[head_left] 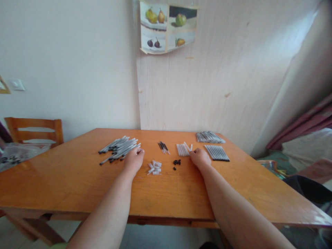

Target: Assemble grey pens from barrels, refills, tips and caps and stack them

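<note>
Orange-brown wood formed the table (145, 197), over which two bare forearms (111, 204) extended. Nearest, short white pieces (155, 167) lay at mixed angles to the right of the left hand (134, 159); small black pieces (177, 162) sat to their right and slightly farther, closer to the right hand (201, 157). Left hand: fingers curled, thumb and fingertips drawn together beside the right end of a heap of grey pens (120, 147), whose long axes ran mostly from near left to far right. Right hand: likewise curled, fingertips at the near right corner of a row of pale tubes (182, 149). Judged decisive was this last relation: the tubes lay just left of the right hand, the nearer one, their long axes roughly near to far, with a few askew at the row's right. Slim dark rods (163, 147) lay between the hands, toward the far side. To the right stood a row of black-ended pens (217, 152); beyond it, a further bundle (210, 136). Obscured: both grips. Whether either hand pinched anything could not be told, nor could individual pieces be counted.
</note>
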A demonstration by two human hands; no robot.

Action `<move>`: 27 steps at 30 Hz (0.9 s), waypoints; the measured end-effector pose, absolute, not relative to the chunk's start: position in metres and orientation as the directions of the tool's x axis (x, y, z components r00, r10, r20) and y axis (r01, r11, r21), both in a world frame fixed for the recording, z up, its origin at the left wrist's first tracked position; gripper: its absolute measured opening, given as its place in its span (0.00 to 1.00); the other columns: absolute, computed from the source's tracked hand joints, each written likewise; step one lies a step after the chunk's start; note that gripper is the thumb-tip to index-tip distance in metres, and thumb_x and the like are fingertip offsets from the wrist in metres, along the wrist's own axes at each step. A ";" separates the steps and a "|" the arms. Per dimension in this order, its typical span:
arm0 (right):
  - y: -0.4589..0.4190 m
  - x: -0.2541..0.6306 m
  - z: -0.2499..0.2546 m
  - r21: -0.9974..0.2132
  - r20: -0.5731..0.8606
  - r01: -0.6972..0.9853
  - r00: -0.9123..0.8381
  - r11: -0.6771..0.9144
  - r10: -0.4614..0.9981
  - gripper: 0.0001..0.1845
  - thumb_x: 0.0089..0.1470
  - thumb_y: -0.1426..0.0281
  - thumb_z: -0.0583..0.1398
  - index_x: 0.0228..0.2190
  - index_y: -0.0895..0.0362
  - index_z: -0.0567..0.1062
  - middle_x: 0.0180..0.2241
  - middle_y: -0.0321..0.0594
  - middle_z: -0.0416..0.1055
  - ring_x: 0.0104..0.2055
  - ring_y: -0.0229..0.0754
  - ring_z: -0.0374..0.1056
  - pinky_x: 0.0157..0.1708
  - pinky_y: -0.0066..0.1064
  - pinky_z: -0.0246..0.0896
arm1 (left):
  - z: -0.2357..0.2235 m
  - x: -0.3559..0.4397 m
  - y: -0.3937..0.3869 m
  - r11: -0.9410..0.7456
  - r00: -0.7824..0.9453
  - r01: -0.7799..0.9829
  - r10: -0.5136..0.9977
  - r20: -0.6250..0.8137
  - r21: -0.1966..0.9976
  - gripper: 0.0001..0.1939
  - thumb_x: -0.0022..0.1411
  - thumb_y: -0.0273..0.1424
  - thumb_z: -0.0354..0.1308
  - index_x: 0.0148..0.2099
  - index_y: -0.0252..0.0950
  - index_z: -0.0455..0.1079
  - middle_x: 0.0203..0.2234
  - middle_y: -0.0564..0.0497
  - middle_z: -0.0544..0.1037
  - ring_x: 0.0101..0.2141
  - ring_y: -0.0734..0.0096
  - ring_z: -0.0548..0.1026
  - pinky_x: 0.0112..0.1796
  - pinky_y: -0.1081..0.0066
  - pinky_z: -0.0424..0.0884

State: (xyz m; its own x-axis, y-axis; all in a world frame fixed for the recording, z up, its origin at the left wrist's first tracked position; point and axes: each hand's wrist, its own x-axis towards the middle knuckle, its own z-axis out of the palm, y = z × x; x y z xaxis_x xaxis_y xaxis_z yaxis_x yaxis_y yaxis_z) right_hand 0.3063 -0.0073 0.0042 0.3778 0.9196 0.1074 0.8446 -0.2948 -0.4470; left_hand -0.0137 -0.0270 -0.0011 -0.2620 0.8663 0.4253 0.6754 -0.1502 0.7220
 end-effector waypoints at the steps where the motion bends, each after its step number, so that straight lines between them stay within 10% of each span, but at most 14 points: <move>1: -0.008 0.307 0.005 -0.455 0.107 0.840 0.382 -0.297 0.918 0.20 0.55 0.58 0.53 0.35 0.55 0.79 0.40 0.52 0.78 0.44 0.53 0.74 0.36 0.36 0.65 | -0.001 -0.014 -0.027 -0.151 -0.259 0.674 0.868 0.423 0.723 0.13 0.59 0.40 0.51 0.33 0.37 0.72 0.30 0.48 0.80 0.34 0.60 0.76 0.34 0.67 0.67; 27: 0.015 0.310 -0.009 -0.537 0.111 0.816 0.319 -0.214 0.941 0.26 0.62 0.55 0.46 0.49 0.54 0.74 0.48 0.51 0.73 0.54 0.56 0.66 0.50 0.47 0.57 | -0.001 -0.007 -0.028 -0.116 -0.233 0.701 0.895 0.379 0.704 0.12 0.59 0.37 0.52 0.33 0.36 0.73 0.28 0.49 0.79 0.33 0.63 0.76 0.33 0.70 0.66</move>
State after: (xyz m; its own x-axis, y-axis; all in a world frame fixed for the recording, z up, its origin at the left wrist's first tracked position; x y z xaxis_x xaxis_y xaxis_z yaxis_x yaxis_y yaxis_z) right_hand 0.3102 0.0152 -0.0088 0.3195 0.9411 0.1110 0.8161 -0.2138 -0.5369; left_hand -0.0071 -0.0278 -0.0007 -0.2330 0.8954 0.3794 0.7010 -0.1158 0.7037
